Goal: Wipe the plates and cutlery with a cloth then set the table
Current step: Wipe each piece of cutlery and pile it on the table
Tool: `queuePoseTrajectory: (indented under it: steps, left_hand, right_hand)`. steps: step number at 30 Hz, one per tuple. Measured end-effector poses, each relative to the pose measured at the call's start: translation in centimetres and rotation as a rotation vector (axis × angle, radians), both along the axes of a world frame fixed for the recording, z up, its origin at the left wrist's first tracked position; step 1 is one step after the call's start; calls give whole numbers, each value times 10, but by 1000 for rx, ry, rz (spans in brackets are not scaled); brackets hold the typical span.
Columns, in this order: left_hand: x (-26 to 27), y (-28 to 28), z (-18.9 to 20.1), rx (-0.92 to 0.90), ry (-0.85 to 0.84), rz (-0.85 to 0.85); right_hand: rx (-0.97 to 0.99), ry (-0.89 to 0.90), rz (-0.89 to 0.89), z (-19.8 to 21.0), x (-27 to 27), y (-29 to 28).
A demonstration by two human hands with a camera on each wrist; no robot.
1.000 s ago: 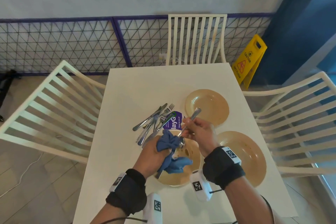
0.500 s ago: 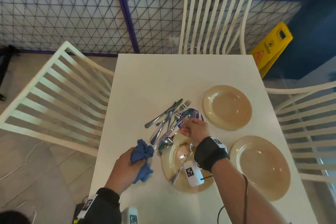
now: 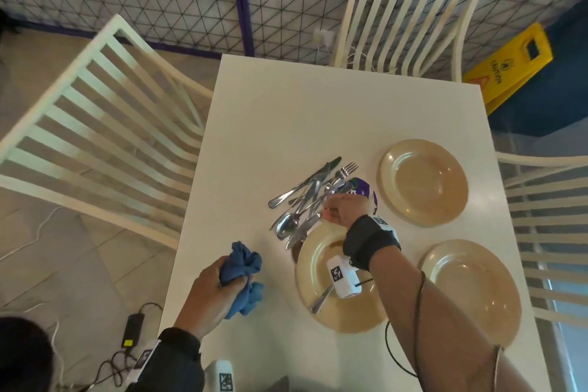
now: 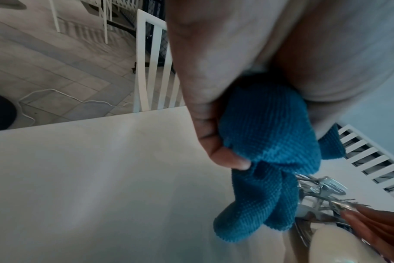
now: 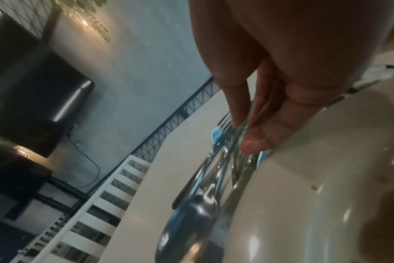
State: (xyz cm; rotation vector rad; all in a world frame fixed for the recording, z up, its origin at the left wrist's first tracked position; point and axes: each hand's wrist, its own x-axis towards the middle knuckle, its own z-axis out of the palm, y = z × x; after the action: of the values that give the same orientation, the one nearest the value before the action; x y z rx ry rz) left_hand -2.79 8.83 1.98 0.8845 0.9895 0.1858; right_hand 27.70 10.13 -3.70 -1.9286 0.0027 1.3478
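The left hand [image 3: 212, 288] grips a crumpled blue cloth [image 3: 242, 277] near the white table's [image 3: 286, 111] left edge. The right hand [image 3: 345, 208] pinches a piece in the steel cutlery pile [image 3: 307, 197] beside the near beige plate's [image 3: 340, 315] rim.

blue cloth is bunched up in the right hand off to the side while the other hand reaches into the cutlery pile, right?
Not quite: the blue cloth is bunched up in the left hand, not the right. The head view shows this, and the left wrist view shows its fingers wrapped round the cloth. The rest holds: it is off to the side, and the other hand, the right hand, reaches into the cutlery pile.
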Motion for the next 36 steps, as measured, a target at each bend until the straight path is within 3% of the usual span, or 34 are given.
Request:
queuePoseTrajectory:
  steps: [4,8,13,17,22,25,32,36]
  left_hand:
    - [10,-1,7,87,97,-6]
    - [15,-6,10,133,106,-22]
    - [24,-16,12,203,217,-34]
    - [34,-27,21,265,248,-101]
    - [47,-43,29,294,250,-137]
    - [53,-52,31,306,265,-142]
    - [72,-71,22,339,297,-130]
    - [92,-78,24,348,237,-67]
  right_hand:
    - [22,-46,-34,18,1,-16]
    - [-311,-378,363,23,-2,-70]
    - [-416,-349,659,4,-40,-130]
    - [-433,-292,604,8,-56,-141]
    - [-289,-176,531,3,-49,-154]
    - [-276,-218,489,4,-50,-164]
    - [-231,-524,700,18,-50,-201]
    - [-70,-528,691,43,-39,-216]
